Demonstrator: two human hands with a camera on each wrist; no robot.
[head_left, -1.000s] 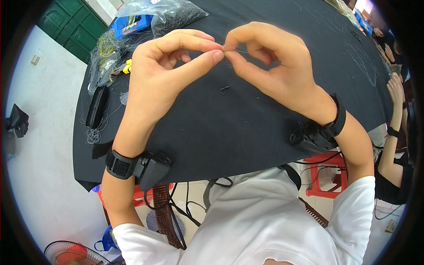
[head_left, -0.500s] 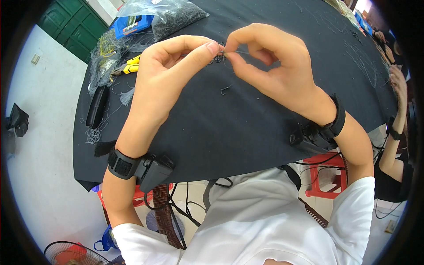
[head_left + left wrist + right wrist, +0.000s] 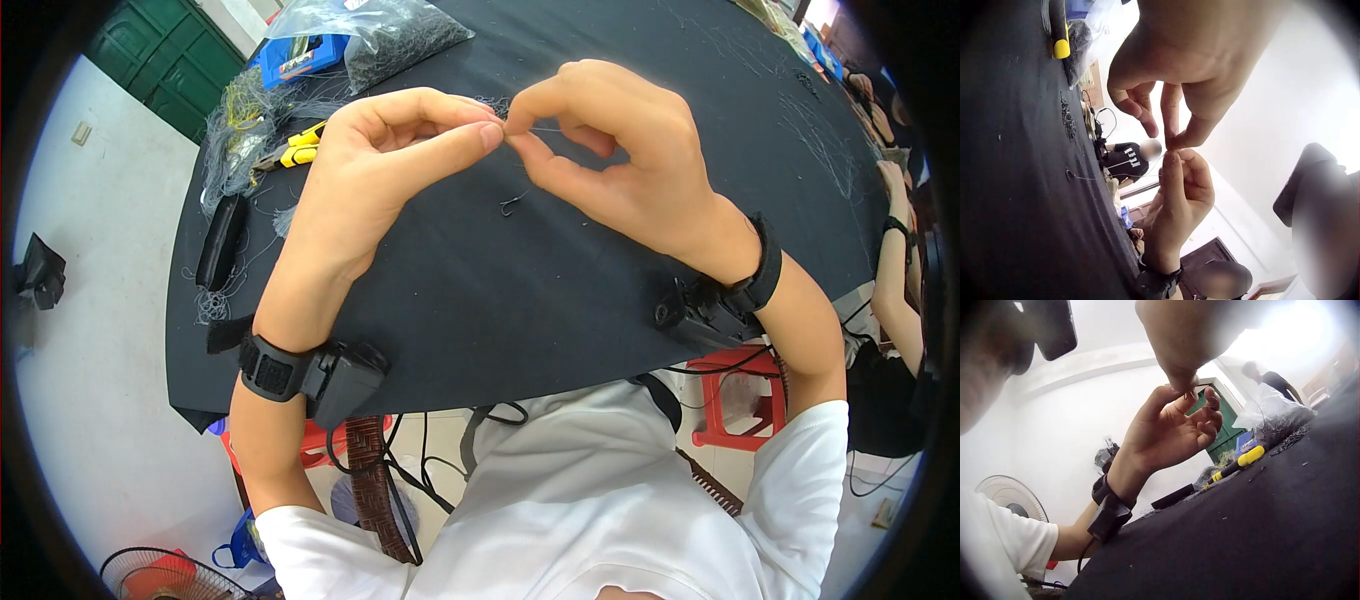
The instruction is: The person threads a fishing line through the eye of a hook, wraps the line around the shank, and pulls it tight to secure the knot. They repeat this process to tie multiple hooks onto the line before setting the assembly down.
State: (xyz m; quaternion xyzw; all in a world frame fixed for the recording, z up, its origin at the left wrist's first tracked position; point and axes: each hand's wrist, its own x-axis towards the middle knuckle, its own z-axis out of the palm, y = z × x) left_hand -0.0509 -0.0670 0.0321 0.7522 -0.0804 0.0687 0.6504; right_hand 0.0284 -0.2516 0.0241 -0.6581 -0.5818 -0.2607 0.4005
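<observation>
My left hand (image 3: 385, 150) and right hand (image 3: 630, 150) meet fingertip to fingertip above the black cloth. Each pinches between thumb and forefinger at thin fishing line (image 3: 547, 129), part of which shows behind the right fingers. The bit where the fingertips meet is mostly hidden by them. Below the hands, a dark fish hook (image 3: 511, 205) lies on the cloth. In the left wrist view the line stretches from near the fingertips toward that hook (image 3: 1069, 175). Just beyond the fingers is a small pile of hooks (image 3: 1068, 117).
Yellow-handled pliers (image 3: 300, 148), a black case (image 3: 221, 243) and tangled line (image 3: 235, 140) lie left of my left hand. Behind stand a blue box (image 3: 300, 62) and a clear bag of dark pieces (image 3: 410, 45). Other people sit along the right side.
Half a second ago my left thumb rode higher, with a loop of line showing between the hands; now its tip is back against the right fingertips. Both hands sit slightly nearer my body.
</observation>
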